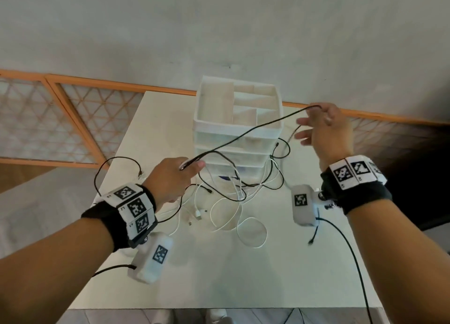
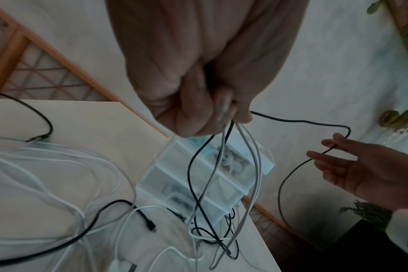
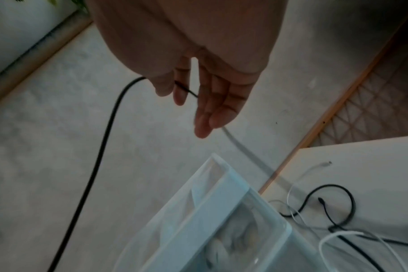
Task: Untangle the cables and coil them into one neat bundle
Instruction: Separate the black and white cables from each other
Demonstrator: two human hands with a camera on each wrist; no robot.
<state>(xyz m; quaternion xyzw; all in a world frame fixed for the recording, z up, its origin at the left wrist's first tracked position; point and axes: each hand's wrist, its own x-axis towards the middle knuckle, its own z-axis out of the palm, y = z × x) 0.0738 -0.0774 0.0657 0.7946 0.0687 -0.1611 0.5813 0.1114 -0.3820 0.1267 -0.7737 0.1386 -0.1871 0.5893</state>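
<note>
Cables (image 1: 226, 197) lie tangled, black and white, on the white bench (image 1: 280, 263) near a drawer organiser (image 1: 237, 119), while the left hand (image 1: 174, 177) holds several strands in a closed grip and the right hand (image 1: 326, 131), fingers spread, pinches a black cable (image 1: 246, 135) stretched between them.

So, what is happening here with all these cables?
A person is sorting out a tangle of cables on a white table. The left hand grips several black and white strands together, raised above the table. A black cable runs from it up to the right hand, which pinches it between thumb and forefinger, the other fingers spread. Most white cables lie in loose loops on the table in front of a drawer organizer. Nothing is coiled yet.
</note>
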